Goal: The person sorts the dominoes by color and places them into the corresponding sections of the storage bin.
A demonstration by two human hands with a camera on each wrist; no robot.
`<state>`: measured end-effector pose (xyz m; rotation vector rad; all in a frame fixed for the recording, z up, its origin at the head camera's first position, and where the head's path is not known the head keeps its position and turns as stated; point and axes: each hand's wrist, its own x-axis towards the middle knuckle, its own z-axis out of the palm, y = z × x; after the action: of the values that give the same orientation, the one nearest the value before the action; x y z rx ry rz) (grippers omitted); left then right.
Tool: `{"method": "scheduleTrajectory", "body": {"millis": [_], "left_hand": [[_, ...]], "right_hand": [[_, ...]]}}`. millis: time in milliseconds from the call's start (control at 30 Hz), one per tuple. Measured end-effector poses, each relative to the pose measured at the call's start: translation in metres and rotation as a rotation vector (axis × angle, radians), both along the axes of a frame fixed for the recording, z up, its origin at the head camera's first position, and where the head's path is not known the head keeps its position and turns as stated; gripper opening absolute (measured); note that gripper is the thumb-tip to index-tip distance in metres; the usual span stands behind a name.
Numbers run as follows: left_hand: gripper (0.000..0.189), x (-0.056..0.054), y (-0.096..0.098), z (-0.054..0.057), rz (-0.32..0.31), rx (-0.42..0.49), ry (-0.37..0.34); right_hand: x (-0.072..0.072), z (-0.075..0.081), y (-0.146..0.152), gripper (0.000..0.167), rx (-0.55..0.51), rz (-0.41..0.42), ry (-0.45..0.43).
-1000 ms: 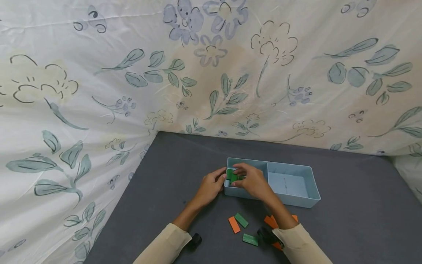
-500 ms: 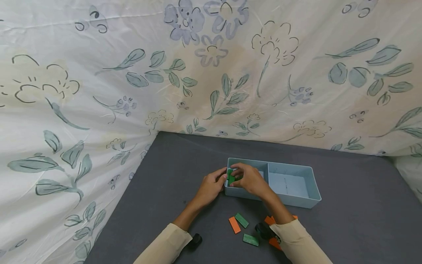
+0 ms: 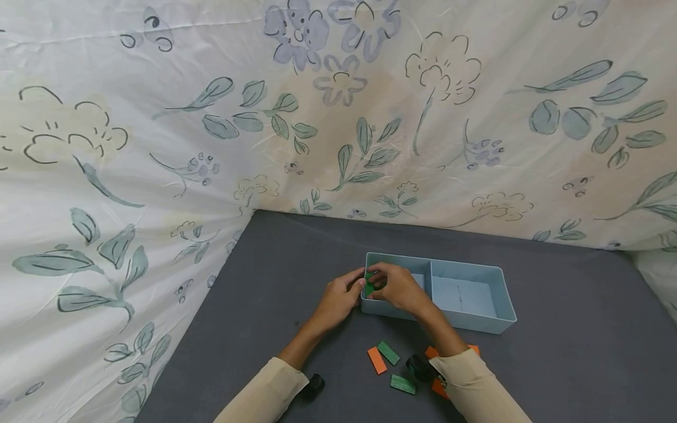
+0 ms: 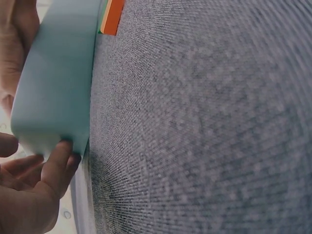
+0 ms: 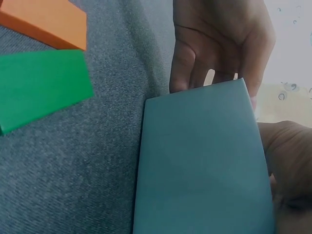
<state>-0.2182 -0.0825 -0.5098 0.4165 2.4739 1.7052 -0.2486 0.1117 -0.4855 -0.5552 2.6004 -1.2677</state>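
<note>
A light blue two-compartment box [image 3: 439,315] stands on the dark cloth. My left hand [image 3: 337,302] is at its left end, fingertips against the outer end wall [image 4: 36,140] and thumb at the rim. Inside the left compartment, my right hand [image 3: 404,289] has thumb and fingers curled around green blocks [image 3: 369,286] close to the left end wall. The fingers partly cover these blocks, so I cannot tell how many are held. Both wrist views show mostly the outside of the box, with its walls hiding the blocks inside.
On the cloth in front of the box lie an orange block [image 3: 377,361] and two green blocks, one [image 3: 388,353] beside it and another [image 3: 403,385] nearer me. More orange blocks [image 3: 440,388] lie partly under the right forearm. A floral cloth [image 3: 338,117] hangs behind.
My right hand has shifted slightly left inside the compartment, bringing the green blocks nearer the end wall; less green shows between its fingers. The left hand stays at the box's end.
</note>
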Motion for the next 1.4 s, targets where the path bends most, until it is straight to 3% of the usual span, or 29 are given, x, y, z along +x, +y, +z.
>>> {"method": "scheduleTrajectory", "body": {"millis": [600,1033,1400], "left_hand": [[0.045,0.0,0.001,0.0,0.016,-0.008,0.001],[0.043,0.0,0.004,0.001,0.033,-0.024,0.007],[0.042,0.001,0.004,0.003,0.044,0.008,0.006]], "right_hand": [[0.007,0.001,0.006,0.05,-0.061,-0.05,-0.003],[0.016,0.002,0.014,0.046,-0.185,-0.08,0.071],[0.028,0.007,0.019,0.044,-0.199,-0.094,0.133]]}}
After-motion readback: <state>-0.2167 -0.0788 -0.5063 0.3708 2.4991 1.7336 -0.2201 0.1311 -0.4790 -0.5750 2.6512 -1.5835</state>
